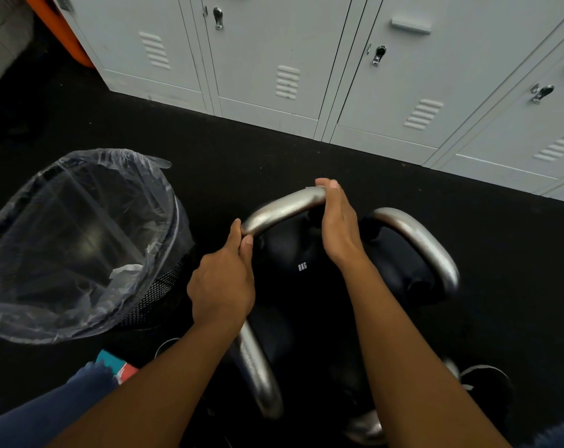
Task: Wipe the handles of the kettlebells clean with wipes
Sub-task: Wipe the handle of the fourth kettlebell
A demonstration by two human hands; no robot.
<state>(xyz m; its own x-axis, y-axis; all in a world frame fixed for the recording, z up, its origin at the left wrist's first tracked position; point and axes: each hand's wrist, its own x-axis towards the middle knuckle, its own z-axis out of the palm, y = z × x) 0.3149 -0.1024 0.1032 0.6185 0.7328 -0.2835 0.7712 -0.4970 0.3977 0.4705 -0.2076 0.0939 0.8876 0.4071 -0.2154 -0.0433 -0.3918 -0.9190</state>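
Presently, on the floor by the lockers [274, 59], the left hand [222, 282] pinches one end of the 8 kg kettlebell's handle [283, 205] while the right hand [338, 221] curls over the other; no wipe is visible, so one should be fetched before rubbing along the bar.

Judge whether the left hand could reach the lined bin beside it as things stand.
Probably yes: the left hand grips the kettlebell handle right beside the bin, with nothing between them.
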